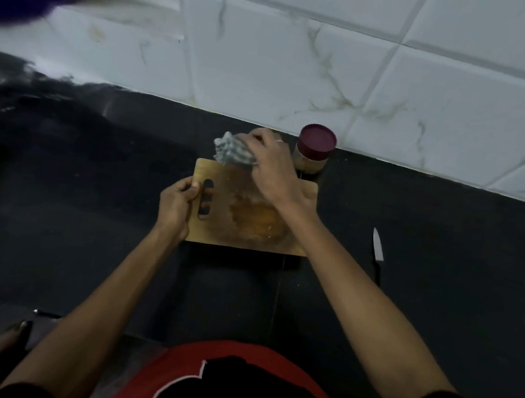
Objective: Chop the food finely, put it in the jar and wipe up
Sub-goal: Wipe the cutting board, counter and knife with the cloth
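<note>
Dark desk (415, 215) under white wall tiles. My right hand (272, 170) is bunched around the cloth (232, 152) at the chopping board's (219, 226) far edge; my left hand (176, 206) clamps its handle side. Jar (314, 151) lidded behind, knife (378, 250) aside: I'm wiping up. Next, sweep toward the stained middle.

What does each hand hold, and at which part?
Left hand grips the cutting board at its left handle edge. Right hand holds a bunched cloth.
</note>
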